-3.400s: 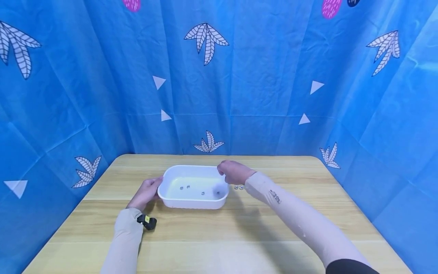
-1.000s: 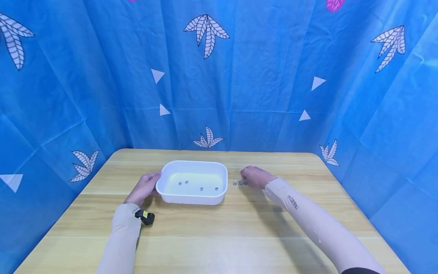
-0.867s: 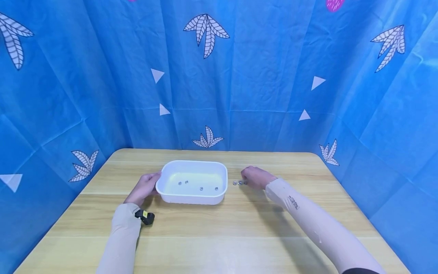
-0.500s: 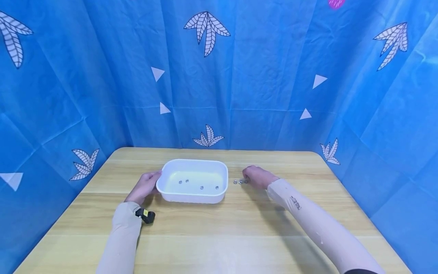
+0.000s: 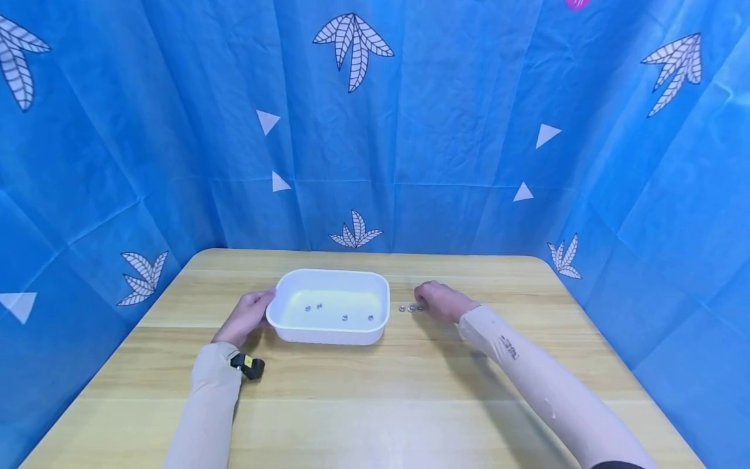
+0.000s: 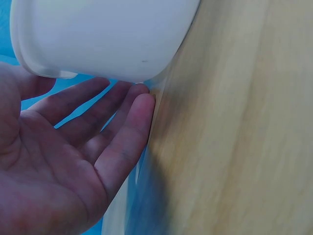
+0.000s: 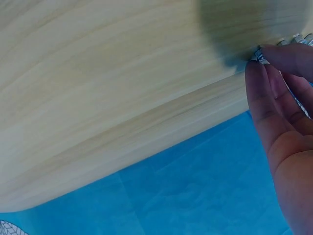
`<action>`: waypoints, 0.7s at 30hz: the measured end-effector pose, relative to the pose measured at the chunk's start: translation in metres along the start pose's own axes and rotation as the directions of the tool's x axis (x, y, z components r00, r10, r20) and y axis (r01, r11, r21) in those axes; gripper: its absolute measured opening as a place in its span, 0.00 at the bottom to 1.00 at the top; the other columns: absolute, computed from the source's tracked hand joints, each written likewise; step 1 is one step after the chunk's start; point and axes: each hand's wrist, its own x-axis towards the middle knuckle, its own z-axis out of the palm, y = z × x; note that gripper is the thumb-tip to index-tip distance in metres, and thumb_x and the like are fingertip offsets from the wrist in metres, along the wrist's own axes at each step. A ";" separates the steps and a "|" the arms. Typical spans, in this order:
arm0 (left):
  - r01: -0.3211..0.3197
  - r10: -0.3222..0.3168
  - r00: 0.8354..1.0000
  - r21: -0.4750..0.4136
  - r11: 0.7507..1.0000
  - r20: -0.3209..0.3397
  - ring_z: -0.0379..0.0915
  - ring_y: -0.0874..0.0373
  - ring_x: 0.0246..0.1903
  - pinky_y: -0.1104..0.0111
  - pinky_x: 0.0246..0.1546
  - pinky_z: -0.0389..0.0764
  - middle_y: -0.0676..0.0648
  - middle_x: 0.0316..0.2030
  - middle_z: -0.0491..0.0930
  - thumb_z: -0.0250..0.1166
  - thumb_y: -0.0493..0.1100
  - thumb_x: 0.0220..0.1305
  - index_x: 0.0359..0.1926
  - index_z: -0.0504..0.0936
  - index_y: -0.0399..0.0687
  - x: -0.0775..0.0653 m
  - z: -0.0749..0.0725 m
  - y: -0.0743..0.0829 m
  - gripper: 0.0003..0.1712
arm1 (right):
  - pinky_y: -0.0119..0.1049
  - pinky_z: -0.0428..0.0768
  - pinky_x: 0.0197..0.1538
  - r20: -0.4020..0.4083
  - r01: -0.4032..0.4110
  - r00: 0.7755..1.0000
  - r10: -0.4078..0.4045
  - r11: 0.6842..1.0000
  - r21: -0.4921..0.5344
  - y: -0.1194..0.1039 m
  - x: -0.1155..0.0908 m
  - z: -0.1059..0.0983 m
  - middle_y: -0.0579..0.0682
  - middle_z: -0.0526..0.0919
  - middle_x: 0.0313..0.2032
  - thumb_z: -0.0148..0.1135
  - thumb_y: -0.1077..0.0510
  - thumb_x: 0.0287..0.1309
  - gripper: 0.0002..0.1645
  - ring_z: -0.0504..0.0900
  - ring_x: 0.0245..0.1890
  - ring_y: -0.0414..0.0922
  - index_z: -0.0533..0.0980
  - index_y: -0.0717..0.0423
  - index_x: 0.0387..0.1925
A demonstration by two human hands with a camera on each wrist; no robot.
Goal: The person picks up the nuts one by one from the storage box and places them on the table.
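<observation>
The white plastic tub (image 5: 328,337) stands on the table with several small metal nuts (image 5: 344,318) on its floor. My left hand (image 5: 246,318) holds the tub's left end. In the left wrist view its thumb is at the rim and its extended fingers reach the lower wall. To the right of the tub, my right hand (image 5: 443,301) is low over the table. The right wrist view shows its thumb and index finger pinching a small shiny nut (image 7: 259,55). Beside that hand lies a short row of loose nuts (image 5: 402,308), between it and the tub.
The pale wooden table (image 5: 363,404) has rounded far corners. Blue patterned curtains (image 5: 457,130) hang along its back and both sides. A black device (image 5: 249,366) is strapped at the left wrist.
My right hand has moved from above the tub's right end to the nuts on the table, then stayed there. My left hand keeps its hold. The head view has tilted slightly.
</observation>
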 end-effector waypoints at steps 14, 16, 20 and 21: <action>-0.002 0.002 1.000 -0.012 1.000 -0.001 0.82 0.64 0.49 0.65 0.54 0.86 0.31 0.68 0.74 0.42 0.63 0.82 0.76 0.63 0.35 -0.001 -0.001 0.001 0.40 | 0.30 0.71 0.30 -0.026 0.015 1.000 -0.015 1.000 0.005 0.002 -0.002 0.001 0.47 0.75 0.22 0.64 0.75 0.58 0.10 0.70 0.25 0.40 0.78 0.59 0.27; 0.004 -0.004 1.000 -0.017 1.000 -0.003 0.82 0.64 0.49 0.65 0.54 0.86 0.31 0.68 0.74 0.42 0.62 0.82 0.77 0.63 0.36 0.000 0.000 0.000 0.40 | 0.30 0.72 0.30 -0.020 0.011 1.000 -0.011 1.000 0.005 0.001 -0.001 0.001 0.48 0.77 0.23 0.64 0.75 0.58 0.10 0.70 0.25 0.40 0.79 0.59 0.27; -0.001 0.001 1.000 -0.020 1.000 -0.002 0.82 0.63 0.50 0.64 0.55 0.86 0.31 0.68 0.74 0.42 0.62 0.82 0.76 0.63 0.36 0.002 -0.001 -0.002 0.39 | 0.31 0.73 0.31 -0.013 0.000 1.000 0.000 1.000 0.006 0.000 -0.001 0.001 0.50 0.79 0.25 0.65 0.75 0.57 0.10 0.71 0.26 0.40 0.80 0.59 0.28; -0.003 0.003 1.000 -0.021 1.000 -0.003 0.82 0.62 0.50 0.64 0.55 0.86 0.31 0.68 0.74 0.43 0.62 0.82 0.76 0.63 0.36 0.003 -0.001 -0.002 0.39 | 0.31 0.73 0.31 -0.014 0.000 1.000 0.000 1.000 0.005 0.000 -0.001 0.001 0.50 0.79 0.25 0.65 0.75 0.57 0.10 0.71 0.26 0.40 0.80 0.59 0.28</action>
